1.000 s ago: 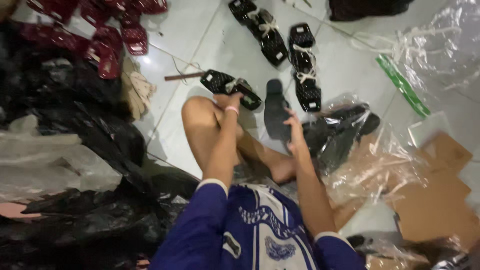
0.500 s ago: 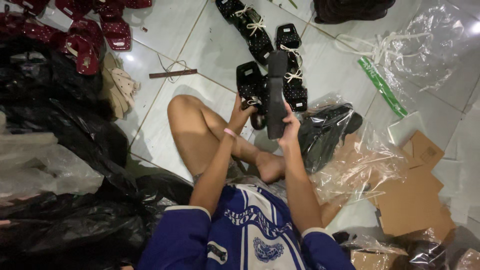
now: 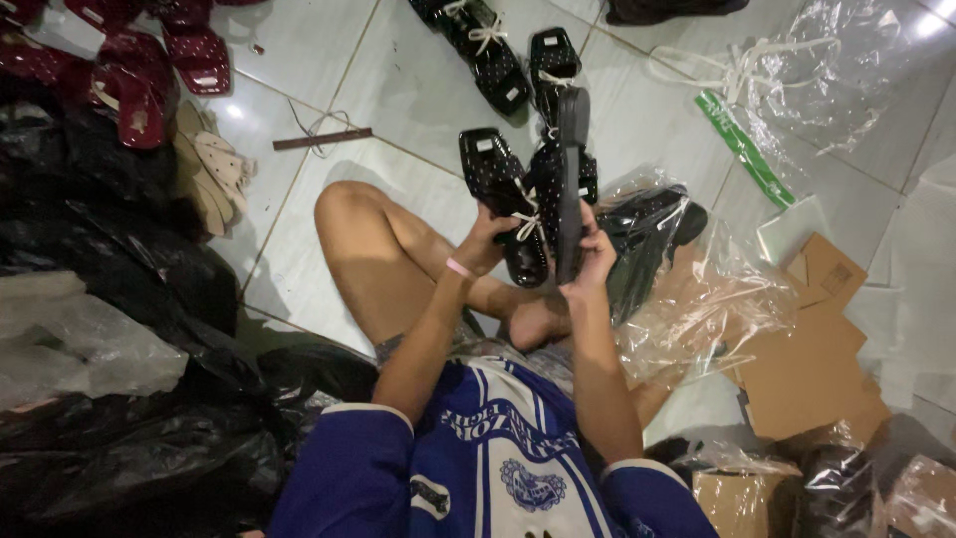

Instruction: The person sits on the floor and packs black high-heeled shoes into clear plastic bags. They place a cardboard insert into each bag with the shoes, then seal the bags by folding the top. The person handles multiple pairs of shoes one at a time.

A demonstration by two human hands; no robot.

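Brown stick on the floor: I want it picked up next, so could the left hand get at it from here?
Probably yes: the stick lies on bare tile beyond the raised knee, but the left hand holds a black sandal.

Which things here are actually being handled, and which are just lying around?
In hand:
- left hand and right hand hold a pair of black studded sandals joined by a pale string

Lying about:
- more black sandals on the tiled floor
- dark red sandals
- clear plastic bag
- cardboard pieces
- black bags
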